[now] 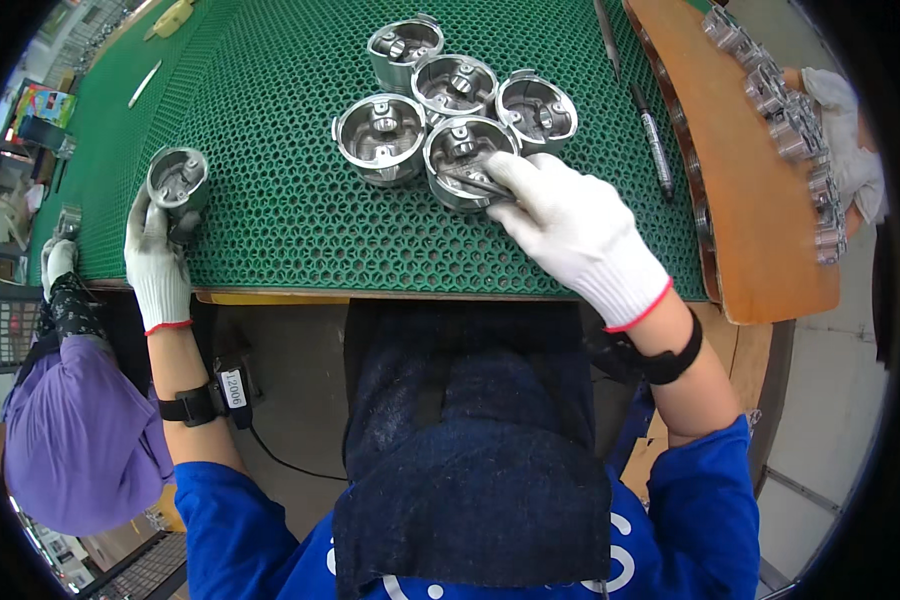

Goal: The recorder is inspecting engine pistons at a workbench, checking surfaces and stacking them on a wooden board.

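Note:
My left hand, in a white knit glove, is closed around a silver metal piston at the mat's left, its hollow end facing up. My gloved right hand is at the near piston of a cluster. A slim dark tool shows between its thumb and fingers, lying across that piston's rim; its exact kind is hard to make out. Around it stand several more hollow-side-up pistons, among them a left one, a right one and a far one.
A green honeycomb mat covers the bench. A black marker lies at right, beside a brown board edged by rows of pistons. A white pen lies far left. At left a co-worker in purple sits close by.

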`<state>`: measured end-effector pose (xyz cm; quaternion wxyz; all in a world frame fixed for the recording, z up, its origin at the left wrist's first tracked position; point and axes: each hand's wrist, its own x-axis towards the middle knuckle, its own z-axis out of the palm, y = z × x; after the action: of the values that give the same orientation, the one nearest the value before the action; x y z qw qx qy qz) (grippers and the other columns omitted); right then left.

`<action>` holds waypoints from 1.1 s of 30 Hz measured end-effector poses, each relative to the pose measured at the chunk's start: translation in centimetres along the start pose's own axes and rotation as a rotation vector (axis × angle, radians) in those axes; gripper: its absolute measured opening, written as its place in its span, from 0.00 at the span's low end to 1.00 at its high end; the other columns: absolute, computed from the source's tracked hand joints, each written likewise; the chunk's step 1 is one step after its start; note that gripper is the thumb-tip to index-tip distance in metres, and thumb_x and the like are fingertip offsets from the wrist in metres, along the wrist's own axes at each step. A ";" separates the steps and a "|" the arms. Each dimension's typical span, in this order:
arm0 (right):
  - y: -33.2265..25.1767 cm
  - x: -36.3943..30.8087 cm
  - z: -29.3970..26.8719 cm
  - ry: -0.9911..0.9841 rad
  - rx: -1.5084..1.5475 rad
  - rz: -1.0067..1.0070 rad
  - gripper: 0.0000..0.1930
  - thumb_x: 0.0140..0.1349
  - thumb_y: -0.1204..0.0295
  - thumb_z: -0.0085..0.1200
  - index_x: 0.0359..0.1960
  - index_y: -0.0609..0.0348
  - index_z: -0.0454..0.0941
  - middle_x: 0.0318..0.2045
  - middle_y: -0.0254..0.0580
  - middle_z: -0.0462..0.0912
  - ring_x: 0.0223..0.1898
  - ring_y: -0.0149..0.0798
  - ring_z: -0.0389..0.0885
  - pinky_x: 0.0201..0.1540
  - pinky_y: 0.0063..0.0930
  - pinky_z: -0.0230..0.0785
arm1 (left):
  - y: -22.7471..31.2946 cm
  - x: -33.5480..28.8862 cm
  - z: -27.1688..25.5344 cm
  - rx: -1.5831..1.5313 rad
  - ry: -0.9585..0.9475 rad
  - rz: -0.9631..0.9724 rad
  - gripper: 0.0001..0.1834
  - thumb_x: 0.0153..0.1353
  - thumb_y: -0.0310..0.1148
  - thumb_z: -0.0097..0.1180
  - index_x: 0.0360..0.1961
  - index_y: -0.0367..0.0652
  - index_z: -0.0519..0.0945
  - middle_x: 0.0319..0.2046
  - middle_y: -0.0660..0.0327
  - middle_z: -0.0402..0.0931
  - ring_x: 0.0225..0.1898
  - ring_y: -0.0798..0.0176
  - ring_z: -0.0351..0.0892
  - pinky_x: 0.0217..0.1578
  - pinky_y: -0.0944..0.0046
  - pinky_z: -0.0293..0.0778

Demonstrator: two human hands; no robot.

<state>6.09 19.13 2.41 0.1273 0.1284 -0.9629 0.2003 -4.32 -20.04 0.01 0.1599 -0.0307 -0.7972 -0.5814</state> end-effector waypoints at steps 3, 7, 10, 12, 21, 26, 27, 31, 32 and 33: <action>0.3 0.4 0.6 0.122 -0.082 -0.128 0.14 0.60 0.65 0.55 0.45 0.53 0.73 0.25 0.40 0.77 0.18 0.37 0.76 0.23 0.31 0.71 | -0.8 -0.9 0.7 0.042 0.146 -0.028 0.23 0.67 0.31 0.44 0.60 0.30 0.65 0.57 0.51 0.67 0.47 0.61 0.77 0.47 0.64 0.74; -2.8 -1.3 -2.2 -0.209 1.181 0.688 0.15 0.66 0.63 0.50 0.43 0.64 0.71 0.25 0.42 0.80 0.10 0.20 0.62 0.11 0.14 0.54 | 5.0 -7.8 6.6 -0.185 -0.005 0.279 0.27 0.67 0.38 0.49 0.61 0.31 0.63 0.61 0.46 0.62 0.58 0.51 0.68 0.52 0.55 0.72; -4.1 -1.4 -2.2 -0.367 1.777 0.779 0.18 0.68 0.61 0.46 0.46 0.67 0.67 0.26 0.44 0.80 0.09 0.19 0.59 0.07 0.12 0.45 | 7.5 -10.7 10.8 -0.723 -0.302 0.087 0.45 0.56 0.50 0.63 0.65 0.34 0.57 0.65 0.44 0.55 0.63 0.47 0.62 0.59 0.46 0.63; -5.2 -0.8 -2.6 -0.469 1.646 0.778 0.20 0.65 0.61 0.49 0.48 0.68 0.67 0.27 0.42 0.80 0.11 0.21 0.63 0.10 0.13 0.53 | 9.5 -12.5 12.8 -0.843 -0.343 -0.064 0.58 0.47 0.52 0.71 0.69 0.38 0.47 0.67 0.45 0.49 0.65 0.47 0.59 0.62 0.44 0.58; -4.8 -2.5 -6.1 -0.134 1.247 0.341 0.21 0.56 0.81 0.47 0.53 0.70 0.72 0.47 0.54 0.80 0.32 0.33 0.81 0.25 0.22 0.70 | 11.9 -11.4 11.8 -1.390 -0.201 -0.722 0.35 0.66 0.54 0.41 0.65 0.37 0.59 0.57 0.33 0.64 0.28 0.51 0.81 0.12 0.72 0.68; -3.9 -3.1 -2.4 -0.035 0.502 -0.115 0.19 0.50 0.78 0.58 0.47 0.50 0.81 0.19 0.37 0.76 0.20 0.40 0.77 0.23 0.30 0.69 | 8.3 -10.9 10.4 -1.586 -0.828 -0.632 0.37 0.66 0.49 0.45 0.69 0.39 0.52 0.57 0.31 0.61 0.16 0.62 0.71 0.09 0.73 0.61; -4.1 -3.1 -2.1 -0.032 0.502 -0.114 0.19 0.50 0.78 0.58 0.47 0.50 0.81 0.19 0.37 0.76 0.20 0.40 0.77 0.23 0.30 0.69 | 8.3 -11.0 10.3 -1.528 -0.852 -0.621 0.39 0.65 0.49 0.46 0.70 0.40 0.50 0.58 0.31 0.60 0.15 0.64 0.68 0.09 0.74 0.59; -4.8 -2.8 -2.1 -0.053 0.441 -0.139 0.18 0.51 0.76 0.58 0.46 0.52 0.81 0.21 0.39 0.78 0.21 0.41 0.79 0.24 0.30 0.71 | 8.6 -11.3 10.6 -1.556 -0.824 -0.593 0.39 0.65 0.50 0.48 0.68 0.38 0.52 0.57 0.29 0.59 0.15 0.63 0.70 0.09 0.74 0.62; -5.0 -2.8 -2.3 -0.086 0.353 -0.132 0.17 0.53 0.75 0.57 0.46 0.51 0.81 0.23 0.40 0.79 0.23 0.41 0.80 0.25 0.30 0.72 | 8.8 -11.4 10.7 -1.568 -0.815 -0.586 0.39 0.64 0.50 0.49 0.68 0.37 0.53 0.57 0.28 0.60 0.16 0.63 0.71 0.09 0.74 0.63; -4.8 -3.0 -1.9 -0.085 0.352 -0.130 0.17 0.53 0.75 0.57 0.46 0.51 0.81 0.23 0.40 0.79 0.23 0.41 0.80 0.25 0.30 0.72 | 8.8 -11.5 10.8 -1.581 -0.803 -0.581 0.40 0.64 0.51 0.50 0.67 0.36 0.54 0.56 0.27 0.61 0.16 0.63 0.72 0.09 0.74 0.64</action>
<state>10.72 16.25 4.90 0.0747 0.2192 -0.9071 0.3514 6.24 -5.50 1.84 -0.3468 -0.1287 -0.1420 -0.9182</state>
